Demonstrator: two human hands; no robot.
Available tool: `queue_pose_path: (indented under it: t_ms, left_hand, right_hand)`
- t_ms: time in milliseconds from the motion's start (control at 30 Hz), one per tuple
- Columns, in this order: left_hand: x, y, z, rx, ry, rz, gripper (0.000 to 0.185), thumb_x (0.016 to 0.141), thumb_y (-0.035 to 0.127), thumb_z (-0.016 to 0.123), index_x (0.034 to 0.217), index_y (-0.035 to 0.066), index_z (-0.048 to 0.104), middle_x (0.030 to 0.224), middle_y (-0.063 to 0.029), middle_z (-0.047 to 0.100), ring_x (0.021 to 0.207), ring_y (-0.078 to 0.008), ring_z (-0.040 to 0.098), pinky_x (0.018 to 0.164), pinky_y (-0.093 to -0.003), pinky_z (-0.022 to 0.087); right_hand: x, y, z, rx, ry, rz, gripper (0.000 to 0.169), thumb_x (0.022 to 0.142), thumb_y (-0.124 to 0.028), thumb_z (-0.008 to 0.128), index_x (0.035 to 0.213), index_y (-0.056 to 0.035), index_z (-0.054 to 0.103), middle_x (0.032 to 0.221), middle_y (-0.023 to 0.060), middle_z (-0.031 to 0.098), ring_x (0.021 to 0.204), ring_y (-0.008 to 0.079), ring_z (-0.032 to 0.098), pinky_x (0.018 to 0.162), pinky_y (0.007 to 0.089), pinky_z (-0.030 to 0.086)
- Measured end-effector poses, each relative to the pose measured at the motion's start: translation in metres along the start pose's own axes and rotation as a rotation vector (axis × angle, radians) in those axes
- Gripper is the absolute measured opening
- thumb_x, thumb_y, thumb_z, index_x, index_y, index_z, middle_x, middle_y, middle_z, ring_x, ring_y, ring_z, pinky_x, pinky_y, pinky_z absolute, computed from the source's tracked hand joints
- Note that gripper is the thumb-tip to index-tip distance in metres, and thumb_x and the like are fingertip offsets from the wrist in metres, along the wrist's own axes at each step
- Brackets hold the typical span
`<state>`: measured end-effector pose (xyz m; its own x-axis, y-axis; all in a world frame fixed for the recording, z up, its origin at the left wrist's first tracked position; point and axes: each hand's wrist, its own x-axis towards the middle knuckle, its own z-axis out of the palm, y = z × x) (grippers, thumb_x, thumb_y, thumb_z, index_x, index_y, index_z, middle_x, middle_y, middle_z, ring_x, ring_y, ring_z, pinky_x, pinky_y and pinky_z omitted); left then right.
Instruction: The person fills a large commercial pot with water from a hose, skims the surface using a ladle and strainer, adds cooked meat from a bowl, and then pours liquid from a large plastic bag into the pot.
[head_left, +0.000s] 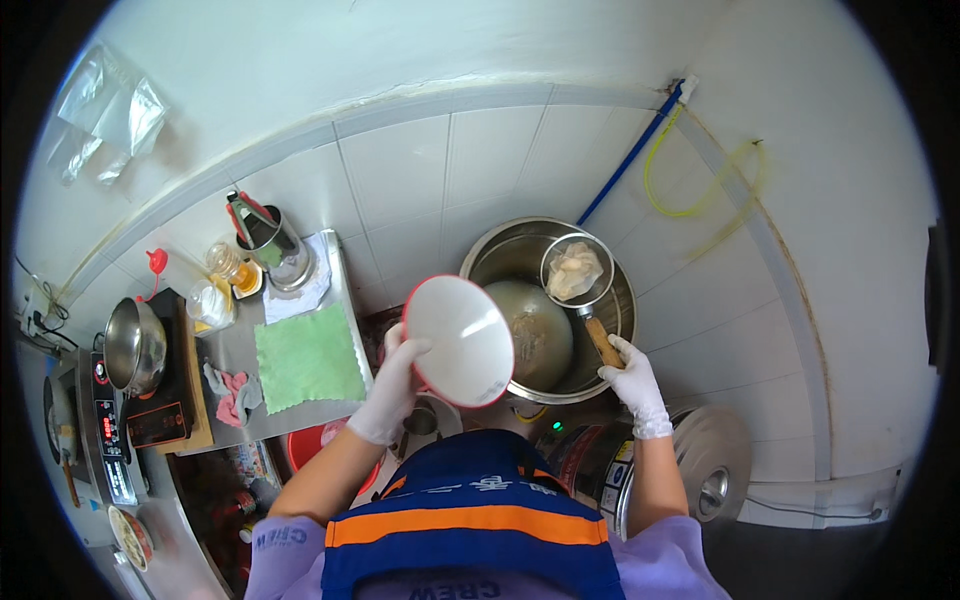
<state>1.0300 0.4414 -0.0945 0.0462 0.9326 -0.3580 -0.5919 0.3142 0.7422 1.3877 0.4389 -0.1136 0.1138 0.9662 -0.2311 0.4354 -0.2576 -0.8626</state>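
White-gloved, my left hand (391, 386) grips the edge of a white bowl with a red rim (461, 341). The bowl is tilted, its bare inside facing up, and overlaps the left side of a deep steel stockpot (626, 352). Cloudy broth (541, 330) stands low in the pot. My right hand (636, 379), also gloved, holds the wooden handle (601, 341) of a round strainer ladle (609, 259) above the pot's right side. In the strainer sits a pale, crumpled lump (574, 270); whether it is a bag or food I cannot tell.
Left of the pot, a steel counter (225, 356) bears a green cloth (307, 358), a utensil holder (285, 255) and jars. Further left, a steel pan (135, 346) sits by an induction cooker (112, 424). A round lid (712, 457) leans at right; a red basin (304, 446) is below.
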Motion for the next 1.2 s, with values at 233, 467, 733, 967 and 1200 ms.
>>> queue_pose_path:
  t_ms: [233, 467, 733, 967, 1200]
  left_hand:
    - [0.076, -0.07, 0.129, -0.095, -0.067, -0.149, 0.054, 0.075, 0.018, 0.058, 0.119, 0.016, 0.026, 0.117, -0.0112, 0.042, 0.109, -0.0252, 0.048, 0.083, -0.047, 0.046]
    - [0.074, -0.081, 0.158, -0.376, -0.218, -0.058, 0.057, 0.07, 0.008, 0.047, 0.124, 0.016, 0.031, 0.126, -0.0107, 0.041, 0.117, -0.0293, 0.046, 0.093, -0.0522, 0.043]
    - [0.084, -0.089, 0.16, -0.448, -0.466, -0.096, 0.066, 0.066, 0.014, 0.043, 0.129, -0.006, 0.04, 0.13, -0.0175, 0.048, 0.123, -0.0313, 0.044, 0.108, -0.0418, 0.029]
    - [0.061, -0.049, 0.187, -0.513, -0.506, -0.123, 0.059, 0.07, 0.014, 0.045, 0.127, 0.003, 0.04, 0.125, -0.0146, 0.05, 0.118, -0.029, 0.048, 0.102, -0.0408, 0.038]
    - [0.061, -0.059, 0.185, -0.402, -0.26, -0.178, 0.06, 0.07, 0.02, 0.046, 0.127, 0.002, 0.043, 0.126, -0.0141, 0.052, 0.115, -0.0289, 0.051, 0.098, -0.0446, 0.042]
  right_hand:
    - [-0.053, -0.06, 0.011, -0.49, 0.398, -0.336, 0.059, 0.072, 0.006, 0.054, 0.13, -0.0009, 0.045, 0.108, 0.0243, 0.058, 0.098, 0.037, 0.059, 0.085, 0.0377, 0.048]
    - [-0.066, -0.049, 0.0, -0.651, 0.566, -0.287, 0.057, 0.074, 0.006, 0.055, 0.127, -0.0115, 0.046, 0.095, 0.0159, 0.055, 0.071, 0.0372, 0.059, 0.059, 0.044, 0.048]
    - [-0.032, -0.087, -0.029, -0.567, 0.882, -0.493, 0.051, 0.078, 0.003, 0.055, 0.128, -0.0051, 0.044, 0.097, 0.0177, 0.055, 0.079, 0.0377, 0.06, 0.064, 0.043, 0.05]
    - [-0.037, -0.094, -0.047, -0.659, 0.872, -0.545, 0.053, 0.076, 0.004, 0.057, 0.127, -0.0066, 0.047, 0.09, 0.0144, 0.055, 0.074, 0.033, 0.06, 0.06, 0.0393, 0.05]
    - [-0.051, -0.072, -0.047, -0.735, 0.716, -0.551, 0.059, 0.072, 0.006, 0.056, 0.129, -0.0095, 0.047, 0.083, 0.012, 0.053, 0.059, 0.0334, 0.057, 0.051, 0.0409, 0.048]
